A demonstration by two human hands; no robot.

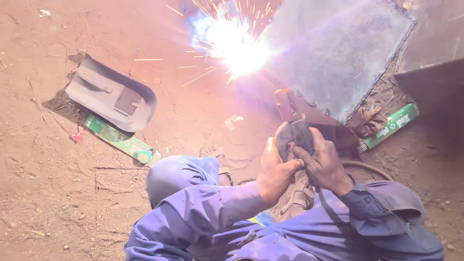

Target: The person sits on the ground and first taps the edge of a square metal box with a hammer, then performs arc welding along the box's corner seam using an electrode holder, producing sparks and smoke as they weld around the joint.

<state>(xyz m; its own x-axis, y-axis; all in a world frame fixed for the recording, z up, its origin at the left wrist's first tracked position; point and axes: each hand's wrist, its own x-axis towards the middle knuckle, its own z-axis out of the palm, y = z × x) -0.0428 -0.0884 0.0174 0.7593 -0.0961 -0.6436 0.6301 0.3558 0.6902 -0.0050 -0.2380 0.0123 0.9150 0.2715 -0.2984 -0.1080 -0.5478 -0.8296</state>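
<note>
Dull grey metal electrode holder with a worn reddish handle, scuffed and matt, clasped between the left hand and the right hand. Flat grey sheet-metal plate just above the hands: bare steel, mottled, faintly sheened, rough along its edge. Grey hand-held welding shield well to the left of the hands: dusty, matt, material not certain. Green printed cardboard box beside the shield, lightly glossy; a second green cardboard box right of the hands. Blue woven cloth sleeves, soft, matt. Reddish-brown bare earth ground, dry, gritty.
</note>
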